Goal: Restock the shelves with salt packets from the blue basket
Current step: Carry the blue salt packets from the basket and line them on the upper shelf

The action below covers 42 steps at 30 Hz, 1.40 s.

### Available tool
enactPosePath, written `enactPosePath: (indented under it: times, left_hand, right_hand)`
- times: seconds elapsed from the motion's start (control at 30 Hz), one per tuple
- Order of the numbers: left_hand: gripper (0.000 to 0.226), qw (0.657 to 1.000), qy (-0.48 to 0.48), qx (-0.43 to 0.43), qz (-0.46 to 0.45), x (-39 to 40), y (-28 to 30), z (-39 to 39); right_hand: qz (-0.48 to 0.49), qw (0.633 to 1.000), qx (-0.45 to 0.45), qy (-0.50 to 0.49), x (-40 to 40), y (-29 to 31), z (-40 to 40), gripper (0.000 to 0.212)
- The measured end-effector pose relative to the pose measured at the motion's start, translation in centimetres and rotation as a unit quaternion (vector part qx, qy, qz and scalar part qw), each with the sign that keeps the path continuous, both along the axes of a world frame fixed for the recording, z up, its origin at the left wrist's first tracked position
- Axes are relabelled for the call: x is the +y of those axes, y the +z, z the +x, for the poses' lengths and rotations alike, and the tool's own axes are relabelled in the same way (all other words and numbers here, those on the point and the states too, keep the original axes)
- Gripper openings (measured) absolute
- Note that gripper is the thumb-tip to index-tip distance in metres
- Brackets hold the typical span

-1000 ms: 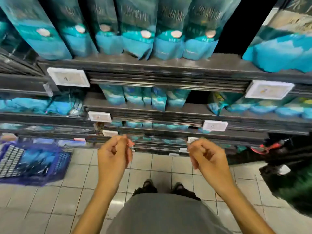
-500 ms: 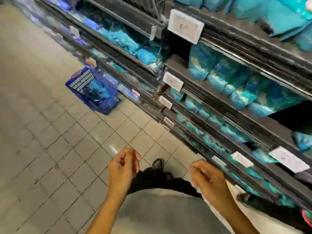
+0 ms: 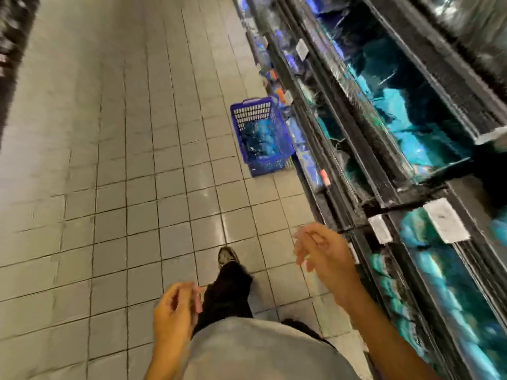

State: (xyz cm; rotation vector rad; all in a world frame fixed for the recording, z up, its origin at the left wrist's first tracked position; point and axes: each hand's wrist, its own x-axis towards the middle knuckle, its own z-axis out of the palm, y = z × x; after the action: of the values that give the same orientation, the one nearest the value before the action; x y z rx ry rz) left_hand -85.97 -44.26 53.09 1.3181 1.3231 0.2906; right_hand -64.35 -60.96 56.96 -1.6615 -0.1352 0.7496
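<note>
Both hands [image 3: 175,311] loosely curled; empty

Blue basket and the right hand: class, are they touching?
Apart. The head view shows several floor tiles between the right hand and the blue basket.

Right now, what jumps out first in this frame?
The blue basket stands on the tiled floor up the aisle, against the foot of the shelves, with teal salt packets inside. The shelves run down the right side, packed with more teal packets behind white price tags. Low in view, the left hand and right hand hang loosely curled, holding nothing.
</note>
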Motion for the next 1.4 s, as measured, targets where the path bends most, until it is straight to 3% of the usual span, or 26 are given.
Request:
enactPosePath:
  times: [0.3,0.5,0.7,1.03,1.27,1.4]
  left_hand:
    - [0.029,1.0,-0.009,-0.025,0.0,15.9,-2.1,6.6]
    - [0.032,0.996,-0.072,-0.053,-0.015,24.7,-1.8,14.7]
    - [0.034,0.991,-0.114,-0.064,-0.014,31.3,-1.1,23.2]
    - [0.033,0.996,-0.087,0.026,0.01,38.6,-2.4,32.2]
    - [0.032,0.997,-0.044,0.061,0.031,43.7,-1.6,38.6]
    - [0.03,0.993,-0.093,0.054,0.039,47.0,-1.6,43.8]
  right_hand:
    - [-0.063,0.998,0.007,-0.029,12.6,-0.7,5.2,0.023]
    - [-0.092,0.991,0.029,-0.094,16.0,-1.5,7.7,0.014]
    - [-0.131,0.989,0.009,-0.071,18.6,-1.8,12.4,0.01]
    - [-0.103,0.993,0.036,-0.053,27.7,-8.3,28.4,0.018]
    - [-0.045,0.996,0.068,-0.042,37.9,-8.0,38.3,0.021]
    - [-0.036,0.992,0.093,-0.072,41.3,-8.1,42.0,0.024]
